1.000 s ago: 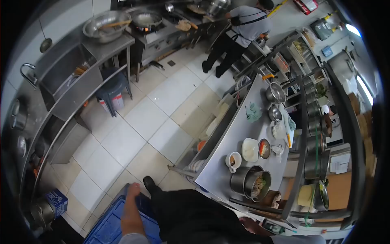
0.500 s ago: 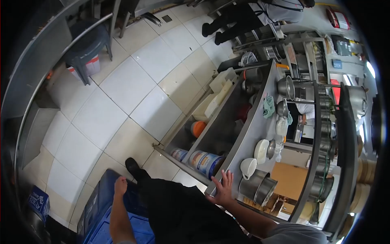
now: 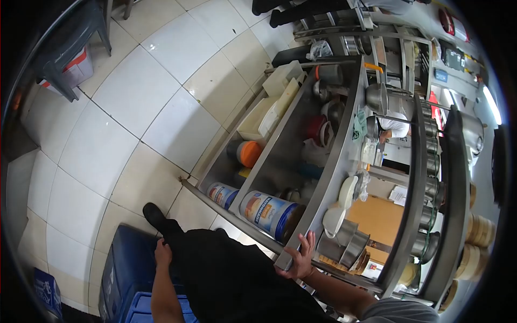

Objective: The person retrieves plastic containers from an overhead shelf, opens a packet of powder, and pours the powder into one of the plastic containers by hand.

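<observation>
My right hand [image 3: 301,258] rests with fingers apart on the near corner of the steel counter [image 3: 323,202]. Close beside it are a white cup [image 3: 334,222] and metal pots [image 3: 343,242]. Below the counter top, a large labelled mayonnaise tub [image 3: 267,213] stands on the shelf. My left hand [image 3: 163,252] hangs by the dark apron [image 3: 221,274], above the blue bin [image 3: 129,264], with its fingers curled; whether anything is inside them is hidden.
Lower shelves hold pale plastic containers [image 3: 264,116] and an orange-lidded jar [image 3: 249,154]. A dark stool [image 3: 70,48] stands upper left on the tiled floor [image 3: 129,102]. One person's legs [image 3: 307,11] show at the top; another person [image 3: 396,126] is beyond the counter.
My right hand came into clear view and onto the counter corner. The view has swung down and toward the counter, showing its lower shelves; the stove and sink have left the frame.
</observation>
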### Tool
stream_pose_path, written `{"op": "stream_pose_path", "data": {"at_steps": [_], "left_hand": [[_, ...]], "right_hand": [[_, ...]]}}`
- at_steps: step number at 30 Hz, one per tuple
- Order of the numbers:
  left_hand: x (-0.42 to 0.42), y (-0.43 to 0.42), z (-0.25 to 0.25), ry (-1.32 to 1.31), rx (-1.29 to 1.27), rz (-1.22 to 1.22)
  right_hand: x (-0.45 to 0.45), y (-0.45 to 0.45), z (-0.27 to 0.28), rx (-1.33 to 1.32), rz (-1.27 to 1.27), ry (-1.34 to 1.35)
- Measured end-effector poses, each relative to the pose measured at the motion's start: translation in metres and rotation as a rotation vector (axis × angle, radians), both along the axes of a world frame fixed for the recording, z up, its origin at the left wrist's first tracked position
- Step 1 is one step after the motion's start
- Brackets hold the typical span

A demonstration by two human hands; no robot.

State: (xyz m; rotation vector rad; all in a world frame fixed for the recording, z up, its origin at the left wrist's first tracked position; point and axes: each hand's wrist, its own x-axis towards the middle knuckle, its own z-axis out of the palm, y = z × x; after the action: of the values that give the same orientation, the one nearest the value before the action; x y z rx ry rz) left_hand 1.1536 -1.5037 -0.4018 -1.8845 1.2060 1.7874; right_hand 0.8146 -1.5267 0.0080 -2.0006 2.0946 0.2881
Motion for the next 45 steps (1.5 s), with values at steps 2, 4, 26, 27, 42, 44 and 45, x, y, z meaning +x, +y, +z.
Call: {"op": "stream_pose_path", "data": {"at_steps": [2, 4, 26, 27, 42, 44, 45], "left_hand": [[0.006, -0.005, 0.004, 0.015, 0.063, -0.001], [0.014, -0.003, 0.012, 0.012, 0.013, -0.014], [0.109, -0.305, 0.201, -0.048, -0.213, -0.013], [0.097, -0.323, 0.211, -0.024, -0.225, -0.011], [-0.079, -0.577, 0.195, 0.118, -0.315, -0.318], [-0.104, -0.607, 0.181, 0.131, -0.307, -0.389], [-0.119, -0.627, 0.167, 0.137, -0.295, -0.398]], "right_hand": [[-0.001, 0.0, 0.0, 0.005, -0.005, -0.002], [-0.001, 0.001, 0.002, -0.005, -0.012, -0.019], [-0.011, -0.011, 0.035, -0.068, -0.131, -0.224], [-0.014, -0.011, 0.034, -0.082, -0.139, -0.231], [-0.076, -0.224, 0.032, -0.336, -0.762, -0.661], [-0.101, -0.272, 0.02, -0.468, -1.003, -0.739], [-0.116, -0.295, 0.013, -0.562, -1.119, -0.786]]}}
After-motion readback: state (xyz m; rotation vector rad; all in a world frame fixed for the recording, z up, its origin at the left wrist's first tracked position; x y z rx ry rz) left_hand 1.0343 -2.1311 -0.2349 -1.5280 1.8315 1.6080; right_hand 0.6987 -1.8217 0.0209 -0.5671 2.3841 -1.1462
